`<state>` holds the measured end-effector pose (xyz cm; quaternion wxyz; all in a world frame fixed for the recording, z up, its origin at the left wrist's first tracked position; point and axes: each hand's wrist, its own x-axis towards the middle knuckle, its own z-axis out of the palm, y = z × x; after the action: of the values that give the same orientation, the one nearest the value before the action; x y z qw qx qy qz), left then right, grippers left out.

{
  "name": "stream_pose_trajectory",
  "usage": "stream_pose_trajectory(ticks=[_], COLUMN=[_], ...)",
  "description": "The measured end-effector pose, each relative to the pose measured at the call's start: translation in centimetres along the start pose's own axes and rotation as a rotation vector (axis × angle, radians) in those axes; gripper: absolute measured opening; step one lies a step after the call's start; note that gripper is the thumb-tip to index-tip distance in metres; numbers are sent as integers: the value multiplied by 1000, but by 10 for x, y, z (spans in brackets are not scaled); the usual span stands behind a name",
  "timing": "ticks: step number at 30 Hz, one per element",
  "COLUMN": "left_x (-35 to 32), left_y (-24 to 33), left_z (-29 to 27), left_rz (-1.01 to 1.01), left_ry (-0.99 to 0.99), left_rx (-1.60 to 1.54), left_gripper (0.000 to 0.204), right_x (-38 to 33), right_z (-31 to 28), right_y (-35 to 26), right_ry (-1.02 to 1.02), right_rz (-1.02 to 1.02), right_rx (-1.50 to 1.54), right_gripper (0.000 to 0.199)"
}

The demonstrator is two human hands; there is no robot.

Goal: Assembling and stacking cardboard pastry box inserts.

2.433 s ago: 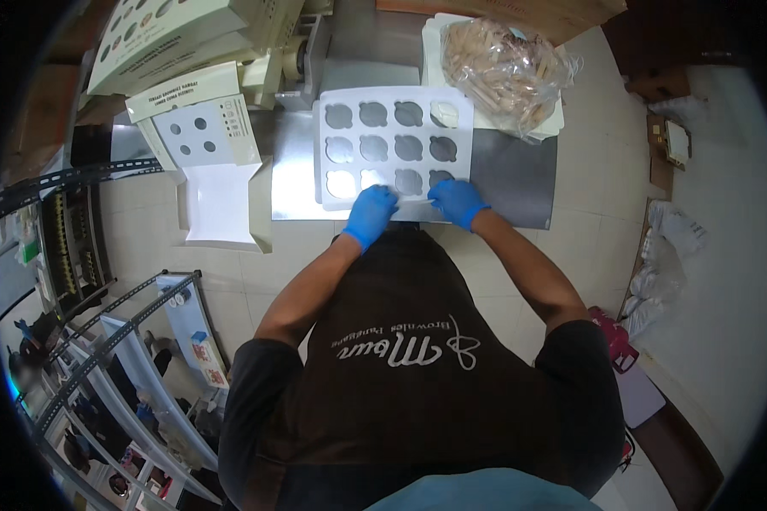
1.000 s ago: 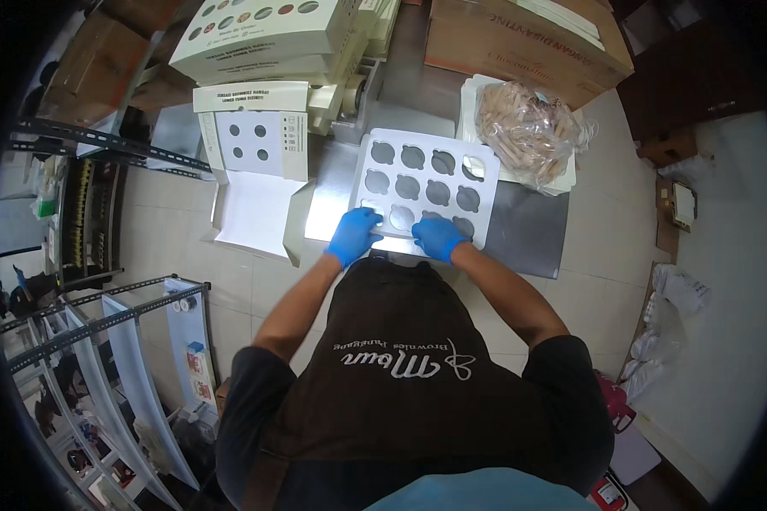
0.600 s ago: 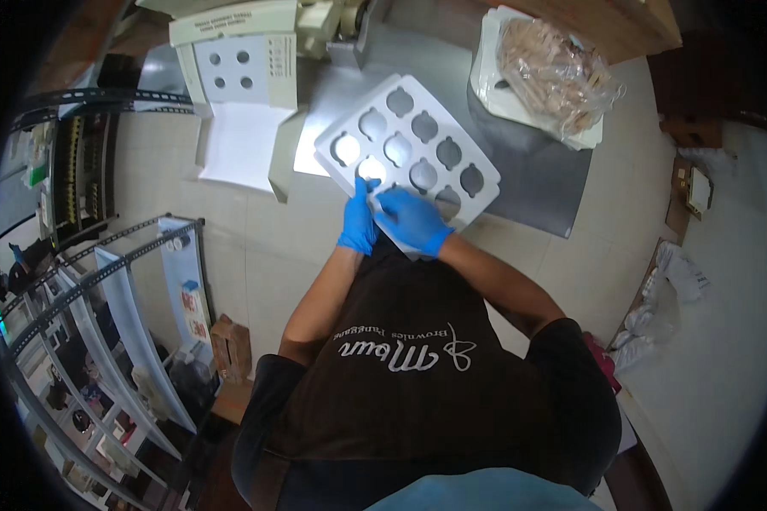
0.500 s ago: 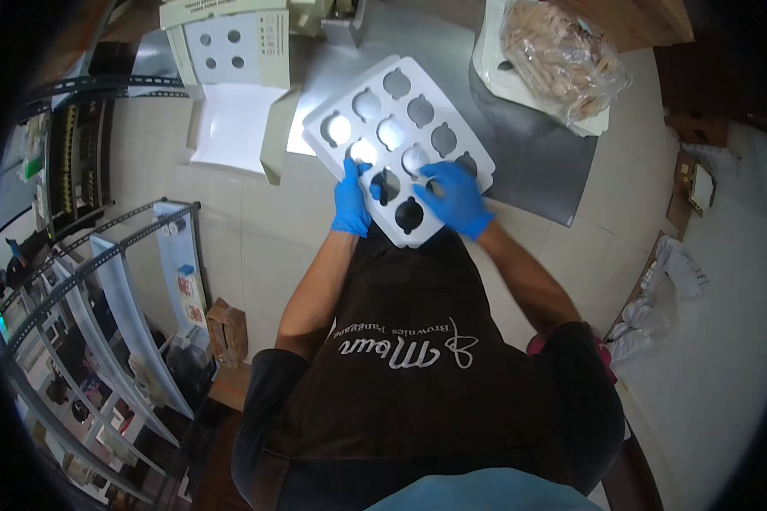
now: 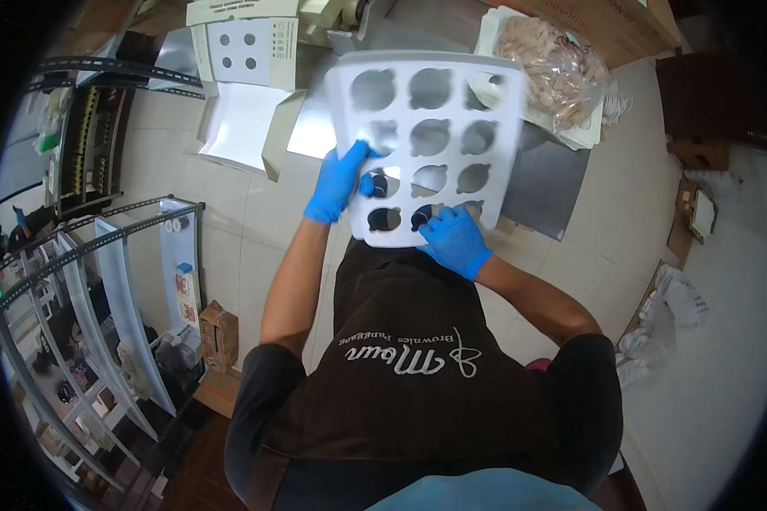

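Far left, an open pale box (image 5: 239, 119) with four round holes in its raised lid lies beside the near-left corner of the worktop (image 5: 541, 183); its support cannot be determined.

Next, the left hand (image 5: 338, 183), gloved in blue, is at the lower half of the left long edge of a white panel (image 5: 453, 157). Its fingers are clamped on that margin; one digit shows at a hole in the third row.

The panel is held clear of the worktop and overlaps its near edge in view. Holes: three across, four deep. The long axis runs away from the body, and the far end appears raised. Most of the panel therefore lies to the right of and beyond the left fingers. The near short edge is above the apron (image 5: 418, 298).

The right hand (image 5: 453, 240), also gloved, is at that near short edge, right of its centre. The fingers are bent over the lowest hole row; closure beneath cannot be confirmed. The panel extends directly away from these fingers.

Far right, a clear bag of wooden pieces (image 5: 545, 68) rests on pale sheets (image 5: 584, 134) at the worktop's right edge.
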<state>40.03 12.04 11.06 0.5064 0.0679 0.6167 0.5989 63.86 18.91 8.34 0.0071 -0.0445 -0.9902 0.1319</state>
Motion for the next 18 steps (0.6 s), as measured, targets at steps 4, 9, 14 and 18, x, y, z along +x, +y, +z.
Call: stream_pose_trajectory(ticks=[4, 9, 14, 18], left_x=[42, 56, 47, 61], left_y=[44, -17, -66, -76], left_z=[14, -3, -19, -28], left_rz=[164, 734, 867, 908], left_ry=[-47, 171, -318, -332], left_rx=[137, 1008, 1331, 1408], left_gripper=[38, 50, 43, 39], right_x=[44, 89, 105, 101], right_z=[5, 43, 39, 45], right_y=[18, 65, 65, 57], right_ry=[111, -38, -133, -40], right_rz=[167, 203, 190, 240], right_rx=[-136, -92, -48, -44], right_gripper=[29, 21, 25, 23])
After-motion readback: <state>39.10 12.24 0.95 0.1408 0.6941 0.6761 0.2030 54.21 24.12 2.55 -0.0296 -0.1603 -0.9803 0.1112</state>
